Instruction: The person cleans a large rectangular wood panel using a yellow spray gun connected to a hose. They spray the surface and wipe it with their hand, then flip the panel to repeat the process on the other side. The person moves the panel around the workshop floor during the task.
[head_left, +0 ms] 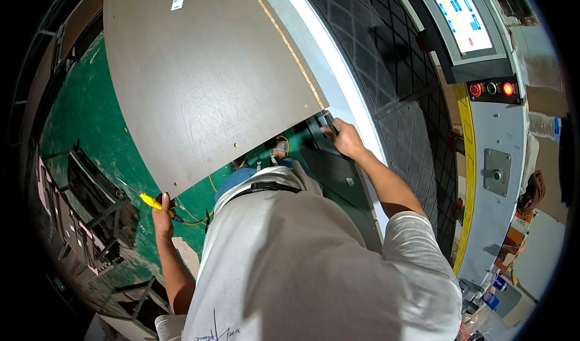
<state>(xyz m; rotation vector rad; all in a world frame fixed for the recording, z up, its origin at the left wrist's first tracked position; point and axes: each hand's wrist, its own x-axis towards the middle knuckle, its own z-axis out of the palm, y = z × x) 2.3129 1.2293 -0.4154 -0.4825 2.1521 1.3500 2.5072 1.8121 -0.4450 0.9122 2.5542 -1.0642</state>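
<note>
My left hand (pixel 162 219) is closed round a yellow air blow gun (pixel 150 201), whose thin metal nozzle points away to the upper left. A hose leads from it toward my waist. Close by is the near left corner of a large grey-brown wood-grain panel (pixel 205 81). Small holes run along the panel's near edge, and its right edge shows raw chipboard. At the near right corner, my right hand (pixel 347 140) is closed on a dark, partly shiny piece (pixel 328 122); its kind is hard to make out.
Along the panel's right side runs a white machine edge (pixel 344 69), with a dark ribbed surface (pixel 399 75) beyond. A control screen (pixel 462 15) and push buttons (pixel 492 90) stand at right. Metal racks (pixel 103 202) stand on the green floor (pixel 81 105) at left.
</note>
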